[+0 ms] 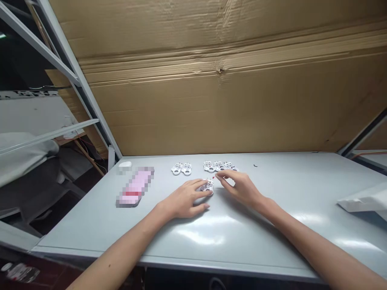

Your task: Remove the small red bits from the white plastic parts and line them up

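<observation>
My left hand [184, 199] rests on the pale table [211, 229], its fingertips pressing on a small white part [208, 186]. My right hand [238, 186] hovers just right of that part, thumb and forefinger pinched on a tiny red piece [213, 177]. Behind my hands lie more of the same white parts: a pair [182, 168] to the left and a row of several [220, 166] to the right.
A pink blurred object [135, 187] and a small white piece [125, 164] lie at the table's left. A white bag [364, 200] sits at the right edge. A cardboard wall [229, 88] stands behind the table. A metal frame [75, 76] rises on the left.
</observation>
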Action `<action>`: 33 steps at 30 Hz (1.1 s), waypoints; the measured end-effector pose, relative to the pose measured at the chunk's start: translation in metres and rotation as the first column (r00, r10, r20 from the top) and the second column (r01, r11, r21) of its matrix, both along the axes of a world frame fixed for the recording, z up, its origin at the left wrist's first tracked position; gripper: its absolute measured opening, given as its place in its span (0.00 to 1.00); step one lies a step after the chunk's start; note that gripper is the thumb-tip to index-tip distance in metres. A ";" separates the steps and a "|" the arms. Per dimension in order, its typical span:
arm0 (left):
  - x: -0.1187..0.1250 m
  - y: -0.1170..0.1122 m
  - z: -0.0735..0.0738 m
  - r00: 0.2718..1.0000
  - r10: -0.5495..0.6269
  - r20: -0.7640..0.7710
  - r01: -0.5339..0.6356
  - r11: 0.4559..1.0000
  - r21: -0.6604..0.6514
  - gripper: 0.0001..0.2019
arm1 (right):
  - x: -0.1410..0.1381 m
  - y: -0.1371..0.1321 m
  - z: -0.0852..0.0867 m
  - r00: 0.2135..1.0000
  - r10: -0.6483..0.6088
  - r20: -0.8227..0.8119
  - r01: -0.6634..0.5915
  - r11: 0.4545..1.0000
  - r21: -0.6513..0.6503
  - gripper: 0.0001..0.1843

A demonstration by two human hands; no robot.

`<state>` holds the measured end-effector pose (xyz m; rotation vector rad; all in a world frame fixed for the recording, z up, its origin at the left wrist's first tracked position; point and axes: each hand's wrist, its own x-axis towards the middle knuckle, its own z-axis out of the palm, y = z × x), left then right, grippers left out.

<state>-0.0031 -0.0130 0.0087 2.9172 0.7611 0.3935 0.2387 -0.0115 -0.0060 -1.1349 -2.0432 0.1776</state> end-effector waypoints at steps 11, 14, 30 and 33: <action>0.000 0.000 0.004 0.999 0.028 -0.019 -0.028 1.000 0.002 0.19 | 0.016 0.015 0.007 0.918 -0.088 -0.386 0.000 0.975 -0.224 0.18; -0.001 0.001 0.003 0.999 0.027 -0.018 -0.026 1.000 0.007 0.19 | 0.012 0.017 0.010 0.764 -0.139 -0.630 -0.159 0.906 -0.392 0.20; -0.001 0.001 -0.001 0.999 0.022 0.029 -0.022 1.000 -0.009 0.19 | 0.001 0.004 0.015 0.524 -0.313 -0.792 -0.569 0.563 -0.599 0.02; -0.002 0.001 -0.001 0.999 0.029 0.031 -0.029 0.999 -0.018 0.20 | 0.001 0.003 0.017 0.533 -0.361 -0.765 -0.538 0.552 -0.637 0.03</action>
